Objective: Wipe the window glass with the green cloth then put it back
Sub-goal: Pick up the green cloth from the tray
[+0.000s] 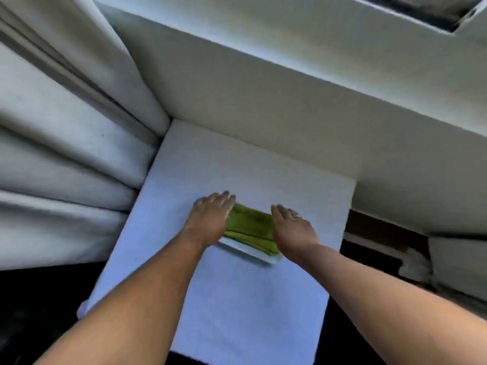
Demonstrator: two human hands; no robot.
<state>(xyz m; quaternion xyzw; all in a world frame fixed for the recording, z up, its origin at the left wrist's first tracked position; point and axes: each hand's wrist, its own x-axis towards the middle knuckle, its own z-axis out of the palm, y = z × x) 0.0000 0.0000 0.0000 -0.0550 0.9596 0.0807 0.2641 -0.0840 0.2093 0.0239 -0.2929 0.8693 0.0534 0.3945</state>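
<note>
A folded green cloth (250, 227) lies on a small white tray (247, 250) in the middle of a white table (237, 299). My left hand (210, 217) hovers at the cloth's left edge, fingers stretched out and apart, palm down. My right hand (290, 227) sits at the cloth's right edge, fingers extended, a ring on one finger. Neither hand has closed on the cloth; whether they touch it is unclear. The window glass (413, 9) shows only as a dark strip at the top right, above a wide white sill (290, 48).
Heavy white curtain folds (66, 127) hang on the left, touching the table's left edge. A white wall (263, 114) rises behind the table. Dark floor (39, 312) lies on both sides, with a brown wooden piece (382, 230) and white furniture (456, 264) at right.
</note>
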